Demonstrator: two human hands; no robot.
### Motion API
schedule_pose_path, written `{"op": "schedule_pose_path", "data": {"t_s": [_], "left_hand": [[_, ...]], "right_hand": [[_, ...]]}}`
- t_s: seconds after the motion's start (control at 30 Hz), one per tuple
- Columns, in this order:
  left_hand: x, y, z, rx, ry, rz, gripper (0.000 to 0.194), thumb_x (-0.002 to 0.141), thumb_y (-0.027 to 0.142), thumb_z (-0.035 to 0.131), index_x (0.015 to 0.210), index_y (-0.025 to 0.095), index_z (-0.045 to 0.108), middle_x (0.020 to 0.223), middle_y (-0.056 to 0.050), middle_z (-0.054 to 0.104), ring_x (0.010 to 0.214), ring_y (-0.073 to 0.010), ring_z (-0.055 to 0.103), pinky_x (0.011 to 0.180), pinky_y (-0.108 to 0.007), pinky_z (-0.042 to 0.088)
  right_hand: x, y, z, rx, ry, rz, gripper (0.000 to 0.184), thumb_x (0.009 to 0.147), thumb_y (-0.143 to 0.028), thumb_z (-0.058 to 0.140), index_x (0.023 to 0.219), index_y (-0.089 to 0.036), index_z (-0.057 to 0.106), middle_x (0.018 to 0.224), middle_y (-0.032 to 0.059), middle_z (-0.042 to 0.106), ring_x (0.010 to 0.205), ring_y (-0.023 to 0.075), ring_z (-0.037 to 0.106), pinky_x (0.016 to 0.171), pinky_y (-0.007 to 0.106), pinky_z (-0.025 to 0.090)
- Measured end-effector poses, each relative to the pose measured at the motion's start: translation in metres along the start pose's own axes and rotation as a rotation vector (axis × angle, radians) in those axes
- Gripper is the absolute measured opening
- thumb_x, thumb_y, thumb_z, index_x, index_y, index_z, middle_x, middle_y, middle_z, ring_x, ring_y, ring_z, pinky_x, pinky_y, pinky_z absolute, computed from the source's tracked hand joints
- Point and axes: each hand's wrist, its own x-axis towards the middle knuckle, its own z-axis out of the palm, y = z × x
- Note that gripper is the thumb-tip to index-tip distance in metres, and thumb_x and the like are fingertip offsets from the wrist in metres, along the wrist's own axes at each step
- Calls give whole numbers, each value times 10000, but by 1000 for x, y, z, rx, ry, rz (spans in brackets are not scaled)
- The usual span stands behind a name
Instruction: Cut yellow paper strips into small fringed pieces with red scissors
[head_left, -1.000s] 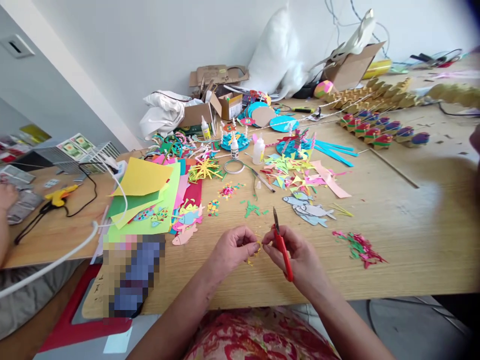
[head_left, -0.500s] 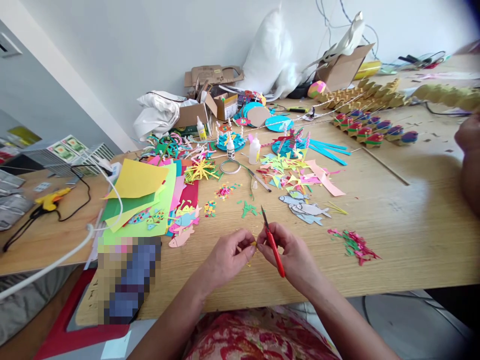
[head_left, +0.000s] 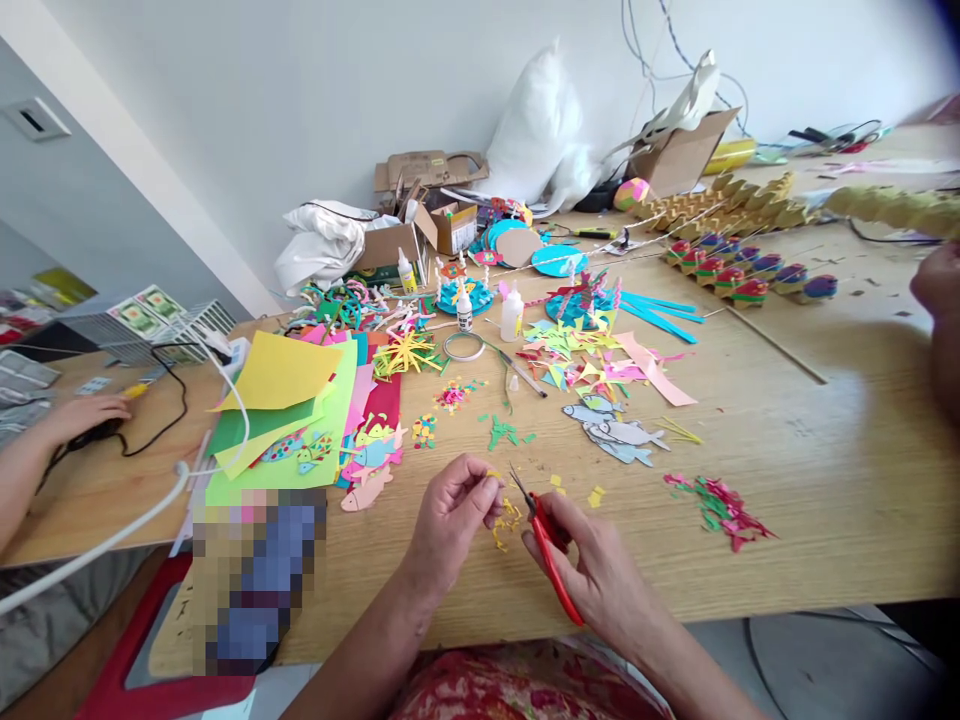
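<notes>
My left hand (head_left: 456, 515) pinches a small strip of yellow paper (head_left: 493, 474) between thumb and fingertips. In my right hand (head_left: 604, 560) is a pair of red-handled scissors (head_left: 562, 580), fingers around the handles. The blades point up and left, close to the yellow paper and slightly apart. Yellow paper clippings (head_left: 507, 527) lie on the table beneath and between the hands, and small yellow pieces (head_left: 595, 497) lie just beyond the scissors. Green paper scraps (head_left: 502, 432) and grey-blue paper fish (head_left: 619, 436) are farther out.
Coloured paper sheets (head_left: 281, 372) and pink paper fish (head_left: 367, 490) lie to the left. Glue bottles (head_left: 512, 315) stand mid-table. Red and green scraps (head_left: 727, 515) lie right. A co-worker's hand (head_left: 97, 415) is at the left table, another person's hand (head_left: 937, 280) at the right edge.
My hands have moved apart, and the scissors have swung from resting upright in my right hand to a cutting grip, blades toward the yellow paper. A co-worker's hand has appeared over the yellow glue gun.
</notes>
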Motion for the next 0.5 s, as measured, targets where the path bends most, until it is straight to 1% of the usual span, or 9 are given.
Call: {"op": "schedule_pose_path", "data": {"t_s": [0.13, 0.3, 0.5], "left_hand": [[-1, -4, 4, -42, 1, 22, 159, 791, 294, 509, 702, 162, 510, 594, 26, 486, 552, -88, 441, 536, -207, 369], [-1, -8, 6, -46, 2, 42, 141, 806, 276, 492, 721, 165, 510, 592, 28, 480, 557, -88, 441, 546, -208, 373], [-2, -9, 8, -6, 4, 22, 156, 797, 283, 495, 700, 162, 499, 596, 26, 478, 562, -92, 449, 551, -209, 382]], "right_hand": [[-1, -3, 0, -35, -13, -21, 203, 834, -302, 377, 652, -212, 390, 548, -25, 479, 491, 118, 438, 472, 214, 316], [2, -5, 0, -62, -3, -25, 203, 833, -302, 369, 652, -213, 384, 541, -25, 470, 485, 118, 422, 473, 215, 313], [3, -4, 2, -81, 13, -43, 197, 837, -290, 375, 657, -211, 390, 538, -30, 464, 477, 114, 419, 470, 210, 299]]}}
